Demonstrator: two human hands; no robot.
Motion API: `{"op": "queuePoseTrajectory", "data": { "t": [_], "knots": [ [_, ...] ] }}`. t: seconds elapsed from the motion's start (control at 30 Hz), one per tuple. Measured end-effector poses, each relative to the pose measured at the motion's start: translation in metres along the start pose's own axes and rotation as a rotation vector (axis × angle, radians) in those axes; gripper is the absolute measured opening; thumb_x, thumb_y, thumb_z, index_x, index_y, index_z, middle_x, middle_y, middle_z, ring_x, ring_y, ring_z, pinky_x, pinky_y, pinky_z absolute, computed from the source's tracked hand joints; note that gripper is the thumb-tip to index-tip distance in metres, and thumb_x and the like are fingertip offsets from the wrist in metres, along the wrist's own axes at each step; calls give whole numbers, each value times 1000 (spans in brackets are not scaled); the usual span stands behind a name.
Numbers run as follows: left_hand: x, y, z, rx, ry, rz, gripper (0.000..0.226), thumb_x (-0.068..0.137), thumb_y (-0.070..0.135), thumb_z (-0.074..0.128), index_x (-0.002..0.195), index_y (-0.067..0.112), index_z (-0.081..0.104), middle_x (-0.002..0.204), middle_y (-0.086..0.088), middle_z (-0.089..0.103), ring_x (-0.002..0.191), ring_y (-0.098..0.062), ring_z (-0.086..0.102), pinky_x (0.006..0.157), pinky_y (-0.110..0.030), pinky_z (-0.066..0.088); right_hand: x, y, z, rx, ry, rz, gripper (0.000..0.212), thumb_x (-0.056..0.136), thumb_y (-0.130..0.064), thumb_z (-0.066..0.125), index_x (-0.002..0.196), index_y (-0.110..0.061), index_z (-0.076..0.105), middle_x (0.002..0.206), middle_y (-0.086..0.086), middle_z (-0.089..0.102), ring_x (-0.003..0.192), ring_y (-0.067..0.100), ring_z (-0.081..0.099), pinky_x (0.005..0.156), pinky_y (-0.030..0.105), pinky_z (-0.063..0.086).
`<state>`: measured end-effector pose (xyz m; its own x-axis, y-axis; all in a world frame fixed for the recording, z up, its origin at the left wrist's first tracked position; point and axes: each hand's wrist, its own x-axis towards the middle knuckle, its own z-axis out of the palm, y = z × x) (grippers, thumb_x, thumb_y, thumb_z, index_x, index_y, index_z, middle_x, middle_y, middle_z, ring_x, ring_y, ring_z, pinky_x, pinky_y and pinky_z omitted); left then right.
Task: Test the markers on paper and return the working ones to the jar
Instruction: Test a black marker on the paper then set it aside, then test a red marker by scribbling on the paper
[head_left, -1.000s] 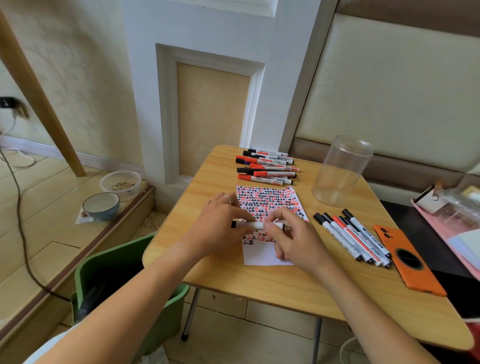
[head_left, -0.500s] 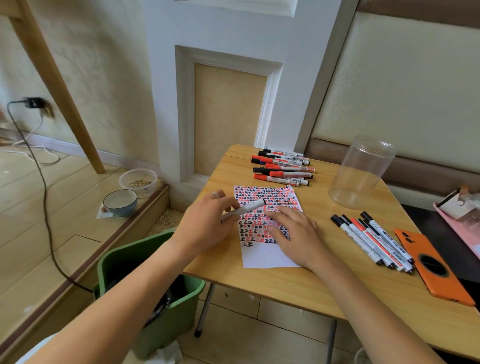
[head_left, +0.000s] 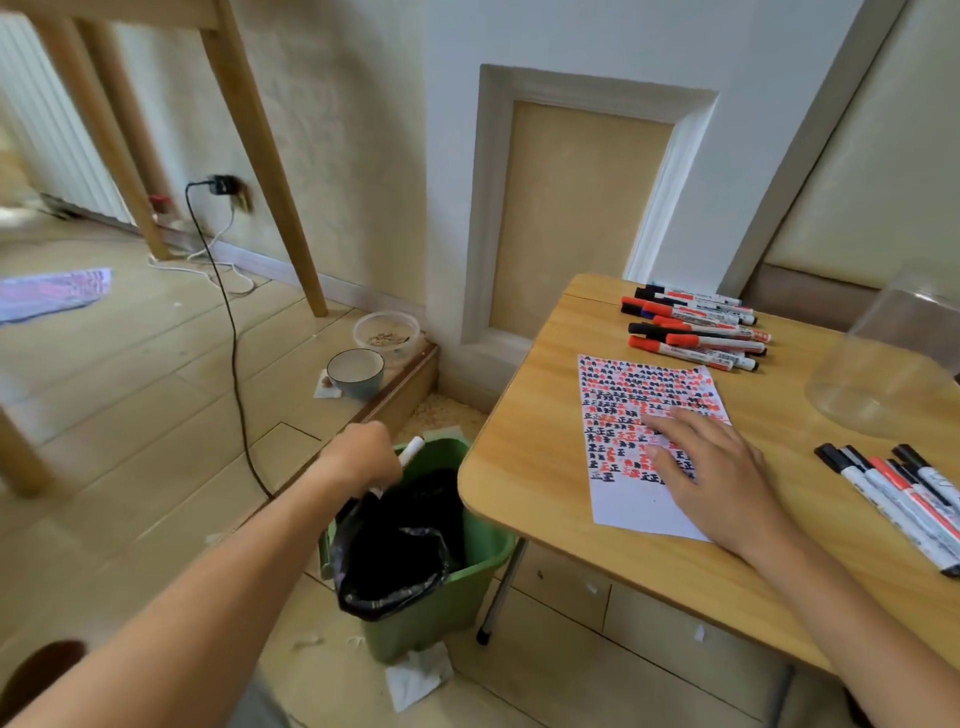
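Left hand (head_left: 361, 457): extended off the table's left edge, closed around a white marker (head_left: 410, 451) whose end sticks out above the fist, held directly over the green waste bin (head_left: 457, 597). Bin: stands on the floor just beside the table, lined with a black bag (head_left: 400, 561); a scrap of white paper lies at its foot. Right hand (head_left: 711, 473): palm down, fingers spread flat, holding nothing, resting on the test sheet (head_left: 623, 405). Sheet: white paper lying on the wooden table (head_left: 524, 467), upper portion filled with rows of small red and black marks, lower strip blank. Far marker group (head_left: 696, 327): a loose pile with red and black caps, on the table beyond the sheet, near the wall. Near marker group (head_left: 904, 493): a row laid side by side at the table's right, black and red caps pointing toward the wall, apart from the right hand. Jar (head_left: 893, 358): clear plastic, standing on the table at the right edge of view between the two marker groups; no markers visible inside. Floor items, left of the table: a round bowl (head_left: 356, 371) and a clear container (head_left: 387, 332) on a raised wooden step, a black cable running from a wall plug.
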<state>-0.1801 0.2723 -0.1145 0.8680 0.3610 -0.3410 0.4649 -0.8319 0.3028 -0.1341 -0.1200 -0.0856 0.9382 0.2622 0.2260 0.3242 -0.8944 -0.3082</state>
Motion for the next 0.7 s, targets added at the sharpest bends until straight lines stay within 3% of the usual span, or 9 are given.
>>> {"op": "queuePoseTrajectory", "data": {
  "t": [0.1,0.2,0.3,0.47,0.6,0.7],
  "knots": [
    [6,-7,23,-5,-117,-16,13,87,14,69,96,4,68,81,-11,74,65,-22,75,65,-40,65,0,0,1,7,20,-16,39,100,-39,55,139,-36,61,152,-1,51,142,25,42,114,49,33],
    [14,-7,33,39,-73,7,24,88,31,70,99,10,66,88,-6,72,77,-22,74,73,-39,64,0,0,2,1,31,-18,38,101,-37,56,138,-36,62,151,-1,52,141,25,43,112,49,33],
    [22,1,29,-9,30,53,33,90,41,68,111,17,62,101,-1,66,90,-20,66,83,-40,60,0,0,2,-2,30,-19,38,101,-37,56,138,-36,61,151,-1,52,142,24,43,113,48,34],
    [15,51,4,-319,314,177,28,95,29,64,122,20,64,112,0,69,97,-18,66,87,-41,59,-2,1,-1,-6,4,-24,41,101,-43,51,141,-38,57,153,-3,49,144,22,40,115,47,33],
    [-13,103,-9,-490,545,356,24,95,22,58,117,19,68,110,1,68,95,-17,65,86,-40,57,-3,-1,-9,-15,-51,-9,42,103,-44,49,145,-40,53,157,-6,43,147,17,34,117,43,29],
    [-33,140,-6,-488,532,536,24,96,22,58,117,25,69,115,3,67,102,-14,63,90,-36,53,-7,-3,-15,-9,-64,2,41,104,-43,48,145,-41,52,156,-9,42,146,14,33,116,39,29]
  ]
}}
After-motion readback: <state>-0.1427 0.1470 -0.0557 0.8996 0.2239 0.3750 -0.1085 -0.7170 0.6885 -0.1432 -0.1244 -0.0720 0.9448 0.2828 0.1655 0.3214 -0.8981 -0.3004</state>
